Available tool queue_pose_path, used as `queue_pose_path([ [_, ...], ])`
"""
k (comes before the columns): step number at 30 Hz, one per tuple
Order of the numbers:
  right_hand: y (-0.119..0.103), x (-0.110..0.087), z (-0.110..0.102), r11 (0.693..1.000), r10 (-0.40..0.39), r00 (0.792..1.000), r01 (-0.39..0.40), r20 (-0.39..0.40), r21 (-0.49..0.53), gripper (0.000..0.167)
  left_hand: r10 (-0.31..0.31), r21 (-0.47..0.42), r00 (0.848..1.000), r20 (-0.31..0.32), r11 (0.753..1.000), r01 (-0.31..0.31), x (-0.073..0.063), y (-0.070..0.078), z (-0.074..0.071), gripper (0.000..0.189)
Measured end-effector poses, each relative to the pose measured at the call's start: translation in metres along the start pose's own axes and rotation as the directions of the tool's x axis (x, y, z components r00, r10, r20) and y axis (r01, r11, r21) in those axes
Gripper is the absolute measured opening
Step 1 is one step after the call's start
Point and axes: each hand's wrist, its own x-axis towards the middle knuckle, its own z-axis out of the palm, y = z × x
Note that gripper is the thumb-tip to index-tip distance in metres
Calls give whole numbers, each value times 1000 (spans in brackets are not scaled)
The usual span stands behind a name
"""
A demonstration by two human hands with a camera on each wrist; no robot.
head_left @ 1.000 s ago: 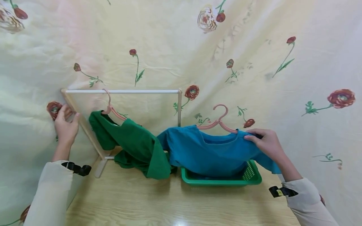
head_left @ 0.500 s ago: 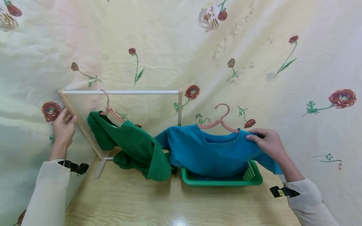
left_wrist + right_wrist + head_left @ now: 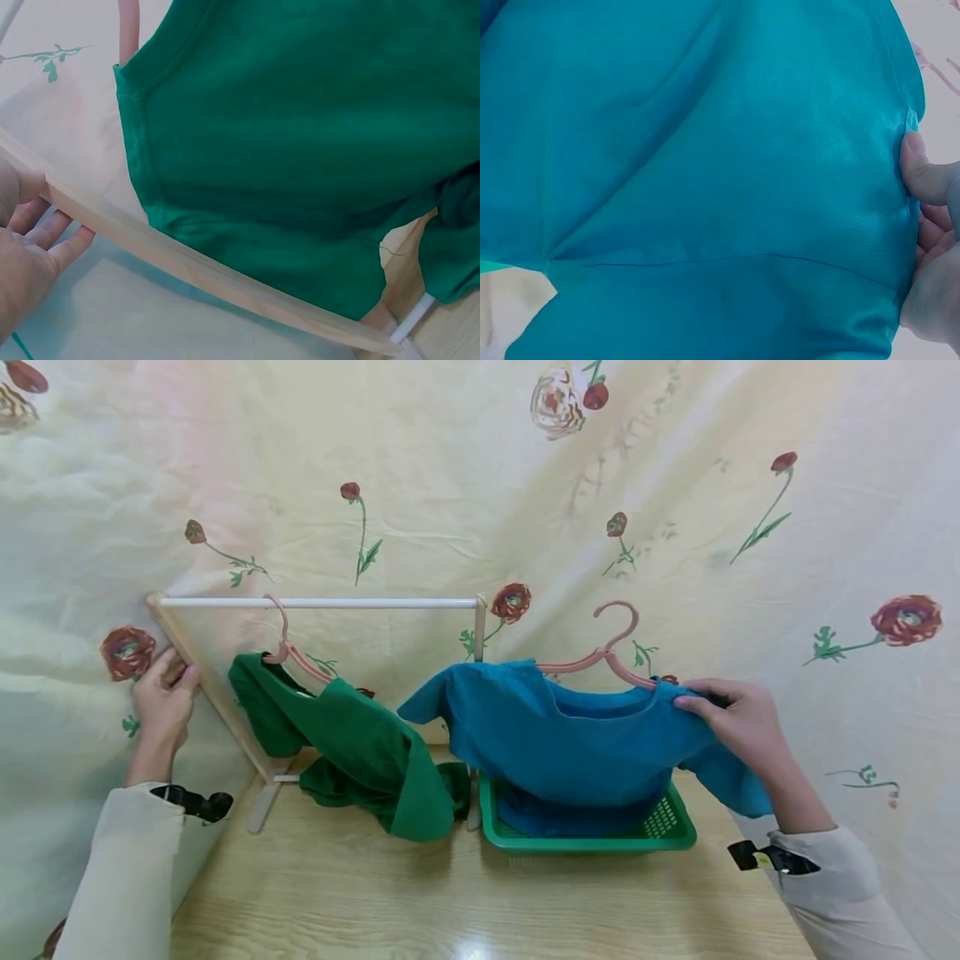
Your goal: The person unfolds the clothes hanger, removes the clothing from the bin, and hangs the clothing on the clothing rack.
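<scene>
My right hand (image 3: pixel 738 727) pinches the shoulder of a blue T-shirt (image 3: pixel 570 735), thumb in front. A pink hanger (image 3: pixel 618 627) sits inside its neck, hook upward and touching nothing. In the right wrist view, the blue cloth spreads wide beside my thumb (image 3: pixel 922 169). My left hand (image 3: pixel 167 702) grips the left wooden post of a small clothes rack (image 3: pixel 322 603); the left wrist view has thumb and fingers against the post (image 3: pixel 180 262). A green T-shirt (image 3: pixel 360 743) hangs slanted from the rack's white rail on another pink hanger (image 3: pixel 282 627).
A green plastic basket (image 3: pixel 585 843) stands on the wood-grain table (image 3: pixel 360 893), right of the rack, under the blue T-shirt. More blue cloth shows inside it. A flower-printed cloth (image 3: pixel 435 443) covers the walls behind and beside.
My right hand has lifted the blue T-shirt and its hanger up and slightly right, away from the basket. My left hand and the rack's left post have shifted slightly left.
</scene>
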Motion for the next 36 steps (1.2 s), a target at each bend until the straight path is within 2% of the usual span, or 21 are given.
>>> queue_pose_path([
  [5, -8, 3, -12, 1000, -19, 996, 21, -88, 19, 33, 14, -31, 1000, -16, 999, -14, 0, -2, 0, 44],
  [10, -17, 5, -23, 998, -35, 987, 42, -155, 43, 33, 43, -19, 999, -29, 999, -43, -1, -2, 2, 41],
  [16, -31, 11, -44, 998, -30, 968, 42, -248, 42, 36, 45, 7, 999, -9, 999, -45, -2, -4, 4, 44],
  [21, -43, 21, -61, 995, 49, 956, -23, -288, 93, 40, 63, 3, 998, -9, 998, -63, -2, -5, 3, 45],
  [28, -63, 33, -77, 976, 129, 930, -59, -343, 208, 40, 38, 13, 999, -35, 999, -38, -2, -4, 5, 43],
  [32, -74, 41, -86, 952, 178, 916, -68, -359, 299, 39, 30, 23, 999, -45, 999, -29, -2, -4, 6, 43],
  [36, -82, 49, -93, 916, 252, 905, -109, -342, 386, 43, 31, 26, 998, -50, 999, -29, -3, -4, 6, 43],
])
